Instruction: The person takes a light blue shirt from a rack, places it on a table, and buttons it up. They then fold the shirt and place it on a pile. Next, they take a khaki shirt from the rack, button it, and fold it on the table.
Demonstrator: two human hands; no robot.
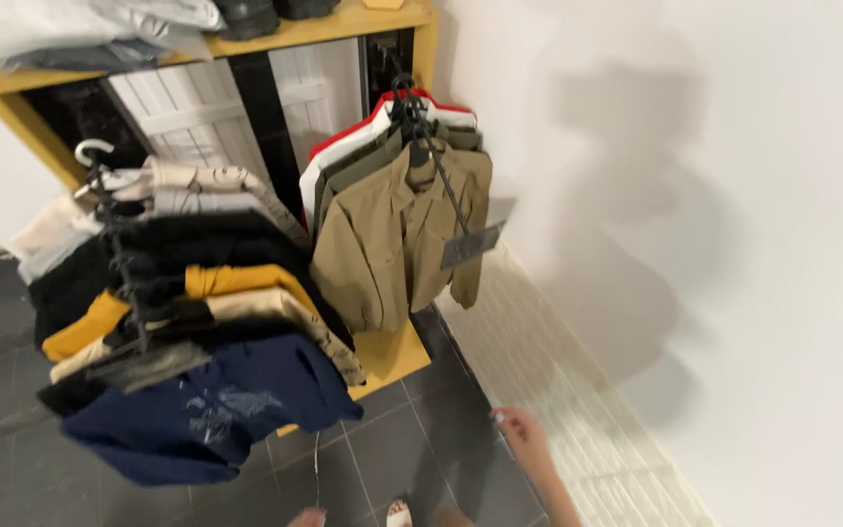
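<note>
Two hands of mine show at the near edge, both low over the dark tiled floor [382,449]. My right hand [522,432] hangs near right, close to the pale ribbed panel [578,390] along the foot of the white wall [782,244]; its fingers curl loosely with the fingertips pinched toward each other, and something tiny and pale may sit between them, but it is too small to tell, so I cannot say whether this hand grasps anything. My left hand [308,517] barely peeks in at the bottom edge, only a sliver of it, and I cannot tell whether it is clenched or released. A thin pale thread or wire [317,468] runs straight up from just above that hand toward the navy sweatshirt [217,410], the nearest garment on the left bunch of hangers.

Behind the navy sweatshirt hang a beige piece, a mustard yellow top [236,283], black garments and cream ones farther back. To the right of that bunch, farther off, a khaki jacket [397,234] fronts a second bunch, with a dark tag [471,244] dangling across it; olive, white and red clothes hang behind it. Both bunches sit in a yellow-framed rack [397,356], with folded grey cloth [80,29] on its top shelf.
</note>
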